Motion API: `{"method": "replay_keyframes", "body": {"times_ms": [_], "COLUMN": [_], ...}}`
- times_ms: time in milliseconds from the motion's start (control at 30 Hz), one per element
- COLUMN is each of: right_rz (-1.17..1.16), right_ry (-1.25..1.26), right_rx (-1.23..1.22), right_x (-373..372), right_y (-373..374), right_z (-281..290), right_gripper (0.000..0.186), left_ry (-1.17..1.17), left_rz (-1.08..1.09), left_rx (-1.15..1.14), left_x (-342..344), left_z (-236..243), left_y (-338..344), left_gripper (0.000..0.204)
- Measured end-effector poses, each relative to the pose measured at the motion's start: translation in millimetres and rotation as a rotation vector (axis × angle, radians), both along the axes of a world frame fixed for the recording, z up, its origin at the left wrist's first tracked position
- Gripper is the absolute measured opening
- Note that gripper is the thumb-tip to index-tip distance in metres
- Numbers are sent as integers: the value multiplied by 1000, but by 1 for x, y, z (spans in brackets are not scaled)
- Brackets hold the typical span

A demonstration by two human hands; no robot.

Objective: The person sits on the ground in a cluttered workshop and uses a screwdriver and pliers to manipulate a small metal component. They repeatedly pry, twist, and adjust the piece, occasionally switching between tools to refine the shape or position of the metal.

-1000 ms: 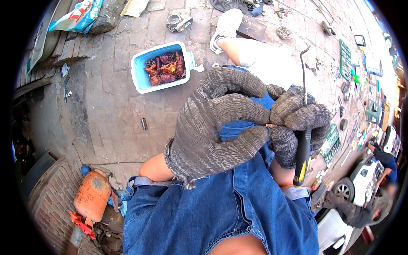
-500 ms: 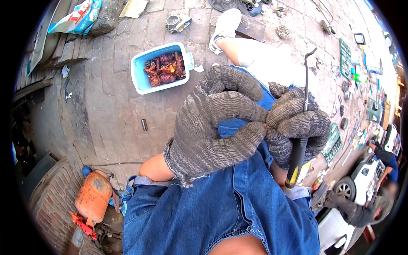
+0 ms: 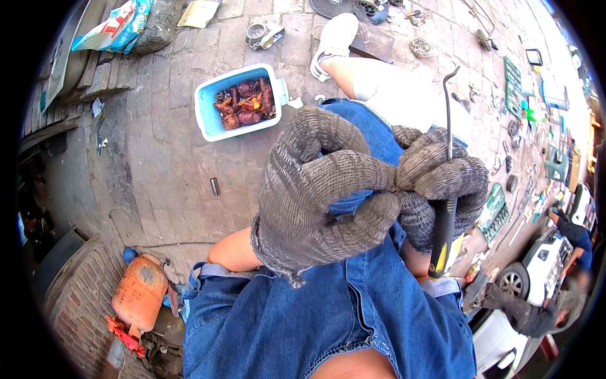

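My left hand (image 3: 328,196) sits in a grey knit glove, raised in front of my lap, fingers curled round so thumb and fingertips pinch together toward the right. My right hand (image 3: 439,186), gloved the same way, is closed into a fist right against it, knuckles up, the two hands meeting at the fingertips. My bare left forearm (image 3: 237,249) comes up from the lower left. The right forearm is mostly hidden behind the hands; only a bit of skin shows beneath the fist.
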State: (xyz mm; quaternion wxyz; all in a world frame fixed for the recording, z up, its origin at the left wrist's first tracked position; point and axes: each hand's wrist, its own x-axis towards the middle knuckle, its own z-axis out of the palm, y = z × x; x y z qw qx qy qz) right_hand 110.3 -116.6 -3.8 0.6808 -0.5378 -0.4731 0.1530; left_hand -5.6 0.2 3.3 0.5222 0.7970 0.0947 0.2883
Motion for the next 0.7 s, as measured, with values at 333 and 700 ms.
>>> {"method": "replay_keyframes", "body": {"times_ms": [333,700], "right_rz": [-84,-41], "right_ry": [21,215], "right_rx": [-42,16], "right_x": [-3,-21], "right_y": [-12,-7], "right_z": [2,2], "right_gripper": [54,30], "left_ry": [-42,-92], "left_rz": [-90,-136], "left_rx": [-1148,-1275], "left_x": [-1,-1], "left_z": [-18,-18], "left_y": [-3,-2], "left_gripper": [13,14]}}
